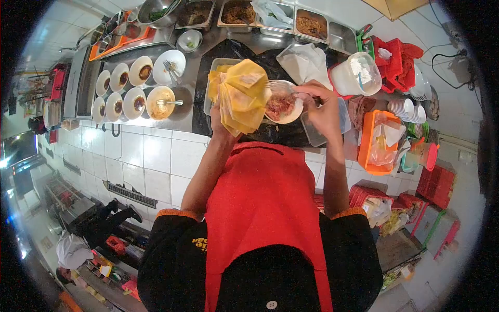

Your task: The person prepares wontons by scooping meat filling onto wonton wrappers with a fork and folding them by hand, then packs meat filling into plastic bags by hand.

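Note:
My left hand (222,124) holds a fanned stack of thin yellow wrappers (240,99), which hides most of its fingers. Pinched in my right hand (321,104) is a fork, its tines close to the right edge of the wrappers. Beneath the fork is a white bowl (291,115) of pinkish minced meat (279,106). A clear plastic container (215,65) shows partly behind the wrappers. Another clear plastic tray or lid (314,132) lies under my right wrist. Black plastic sheeting (205,99) covers the counter here.
Several white bowls with dark sauce (134,103) stand left, beside a bowl with a fork (158,106) and a plate of cutlery (161,58). Metal food pans (236,18) line the back. A white-powder tub (358,73) and orange basket (382,140) stand right. A person (78,249) is at lower left.

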`<state>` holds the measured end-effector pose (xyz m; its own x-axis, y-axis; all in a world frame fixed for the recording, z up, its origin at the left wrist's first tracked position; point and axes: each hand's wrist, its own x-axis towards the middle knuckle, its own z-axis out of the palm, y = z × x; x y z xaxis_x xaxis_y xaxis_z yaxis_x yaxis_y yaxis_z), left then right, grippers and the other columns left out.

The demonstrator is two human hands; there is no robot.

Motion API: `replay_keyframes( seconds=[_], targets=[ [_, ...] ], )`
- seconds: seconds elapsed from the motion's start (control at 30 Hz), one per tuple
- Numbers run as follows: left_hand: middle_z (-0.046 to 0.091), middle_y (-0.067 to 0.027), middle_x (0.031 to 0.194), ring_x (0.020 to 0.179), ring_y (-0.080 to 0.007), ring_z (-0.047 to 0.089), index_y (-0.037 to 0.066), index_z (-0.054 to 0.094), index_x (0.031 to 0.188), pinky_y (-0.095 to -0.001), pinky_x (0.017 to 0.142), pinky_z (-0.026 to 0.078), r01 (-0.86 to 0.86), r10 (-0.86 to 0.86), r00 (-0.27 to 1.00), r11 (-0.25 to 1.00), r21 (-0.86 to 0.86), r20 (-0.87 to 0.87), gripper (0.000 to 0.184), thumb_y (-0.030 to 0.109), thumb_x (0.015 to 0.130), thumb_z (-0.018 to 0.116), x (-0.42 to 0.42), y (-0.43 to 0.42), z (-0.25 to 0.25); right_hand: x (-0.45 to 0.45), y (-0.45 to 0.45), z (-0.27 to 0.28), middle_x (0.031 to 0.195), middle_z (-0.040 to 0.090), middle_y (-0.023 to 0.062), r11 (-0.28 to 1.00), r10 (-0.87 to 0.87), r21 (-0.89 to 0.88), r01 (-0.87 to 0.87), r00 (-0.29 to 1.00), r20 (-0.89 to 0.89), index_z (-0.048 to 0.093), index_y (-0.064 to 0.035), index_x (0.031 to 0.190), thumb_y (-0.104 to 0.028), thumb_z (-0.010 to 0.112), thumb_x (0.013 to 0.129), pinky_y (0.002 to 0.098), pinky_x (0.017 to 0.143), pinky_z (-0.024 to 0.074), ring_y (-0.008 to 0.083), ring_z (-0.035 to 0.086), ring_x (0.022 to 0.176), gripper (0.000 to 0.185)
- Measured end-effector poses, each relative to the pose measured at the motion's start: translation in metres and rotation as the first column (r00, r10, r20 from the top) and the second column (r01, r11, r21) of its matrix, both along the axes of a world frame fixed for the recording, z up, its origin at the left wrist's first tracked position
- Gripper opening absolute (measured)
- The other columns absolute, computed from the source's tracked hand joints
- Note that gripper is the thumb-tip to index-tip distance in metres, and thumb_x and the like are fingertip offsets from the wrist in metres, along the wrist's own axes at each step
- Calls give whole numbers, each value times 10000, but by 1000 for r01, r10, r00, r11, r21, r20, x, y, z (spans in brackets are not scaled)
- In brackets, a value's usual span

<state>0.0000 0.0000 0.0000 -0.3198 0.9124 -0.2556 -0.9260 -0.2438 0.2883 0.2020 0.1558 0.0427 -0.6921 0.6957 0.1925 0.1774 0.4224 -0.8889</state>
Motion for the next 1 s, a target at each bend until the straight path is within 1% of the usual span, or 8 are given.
replay_keyframes(
  seconds=[0.07, 0.2, 0.37, 0.47, 0.57, 0.67, 0.73, 1.0],
  targets=[
    [552, -150, 1299, 1164, -308, 577, 40, 400, 1388, -459, 995, 481, -10, 9, 998, 1000, -14, -69, 594, 489, 998, 409, -2, 5, 6, 2, 7, 3, 844, 652, 37, 938, -3, -346, -6, 1000, -27, 680, -67, 1126, 25, 623, 891, 196, 681, 428, 69, 573, 752, 260],
    [587, -150, 1206, 1086, -290, 620, 35, 416, 1357, -432, 934, 525, 113, -191, 948, 950, -293, -254, 558, 473, 1011, 387, 24, 6, 15, -22, -4, 17, 836, 617, 11, 862, -21, -501, -71, 984, -175, 678, -26, 1011, -10, 718, 821, 210, 619, 414, 68, 528, 704, 195],
    [612, -151, 1149, 1042, -282, 640, 12, 439, 1329, -390, 917, 533, 129, -158, 976, 974, -186, -151, 542, 449, 1009, 417, 19, 11, -20, -38, -20, 25, 861, 614, 60, 998, 62, -2, -62, 995, 73, 671, -12, 874, -101, 795, 729, 298, 710, 503, 190, 642, 817, 210],
    [599, -177, 1191, 1051, -299, 635, -8, 437, 1336, -409, 904, 538, 268, -328, 936, 899, 347, 127, 530, 414, 1018, 396, 4, 14, -17, -39, -41, 30, 927, 660, 80, 981, 186, 51, -185, 982, -11, 698, -39, 948, -57, 764, 738, 296, 756, 506, 232, 651, 854, 220],
    [596, -182, 1212, 1053, -306, 634, -2, 451, 1333, -436, 895, 538, -103, 59, 953, 985, -136, -297, 550, 439, 1013, 375, -22, -9, -49, -23, -38, 33, 963, 713, 88, 936, 263, -236, -262, 964, -31, 724, -75, 1074, -9, 704, 785, 265, 805, 493, 182, 657, 865, 297],
    [604, -173, 1202, 1051, -316, 633, -12, 475, 1304, -462, 888, 543, -105, 96, 983, 993, -53, -154, 523, 406, 1014, 355, -47, -27, -57, 11, -6, -36, 900, 722, 111, 904, 51, -421, -78, 996, -76, 736, -92, 1069, -22, 676, 793, 287, 793, 508, 225, 682, 816, 291],
    [609, -169, 1193, 1050, -320, 634, -16, 483, 1294, -472, 883, 546, -94, 97, 993, 995, 45, -70, 503, 381, 1014, 352, -60, -37, -64, 36, 11, -94, 857, 713, 163, 992, 5, -106, 68, 822, 570, 745, -88, 1038, -59, 669, 769, 342, 781, 533, 291, 696, 802, 281],
    [597, -139, 1235, 1098, -300, 607, 42, 508, 1291, -452, 950, 501, -45, 48, 994, 998, 35, -94, 476, 400, 1021, 350, -69, -47, -76, 30, -3, -136, 830, 686, 185, 968, -123, 235, -89, 649, 751, 708, -90, 805, -136, 718, 691, 456, 735, 539, 363, 679, 808, 123]
  ],
)
